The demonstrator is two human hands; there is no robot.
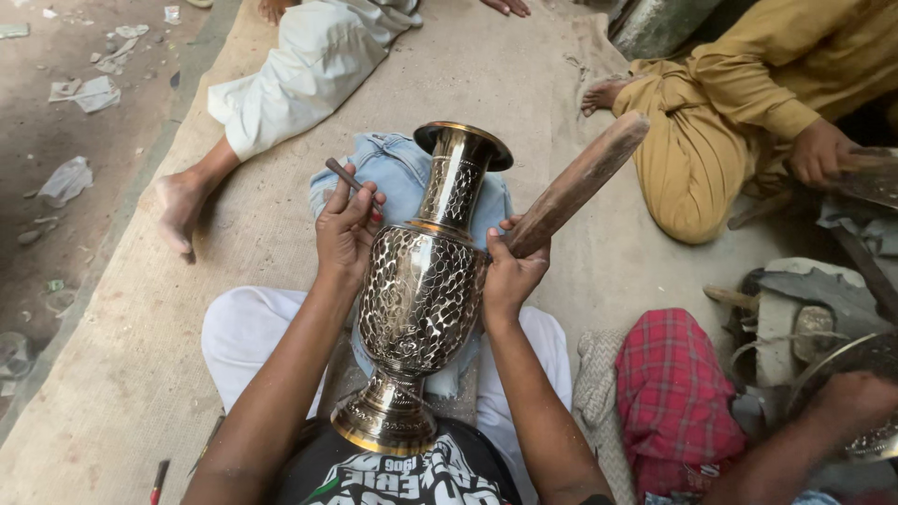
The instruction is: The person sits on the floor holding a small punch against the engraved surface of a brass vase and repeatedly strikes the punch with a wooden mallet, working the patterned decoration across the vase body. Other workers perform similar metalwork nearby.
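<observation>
A: Where does the metal vase (423, 290) sit in the frame?

B: Dead centre. It lies tilted across the person's lap, its base at the lower middle against the black shirt (412, 472) and its flared mouth pointing toward the upper middle. The belly is hammered into a scale-like pattern, and the neck carries finer cut work.

A: What is the left hand (346, 234) doing?

B: It rests against the vase's upper left shoulder, fingers curled around a thin metal punch (348, 178) whose end sticks out above the knuckles toward the upper left.

A: And the right hand (510, 271)?

B: It is closed around the lower end of a thick wooden mallet (580, 182), which rises diagonally toward the upper right. The hand itself touches the right side of the vase's shoulder.

A: What lies under the vase?

B: A folded piece of blue denim cloth (398, 168), showing beside the neck and below the belly, laid over the person's white trousers (245, 327). All of it sits on a tan woven mat (486, 84).

A: Anyone else nearby?

B: A person in white clothing (309, 65) sits at the upper left, one bare foot (178, 210) on the mat's edge. A person in mustard-yellow clothing (748, 103) sits at the upper right. A red checked cloth (673, 393) lies at the lower right.
</observation>
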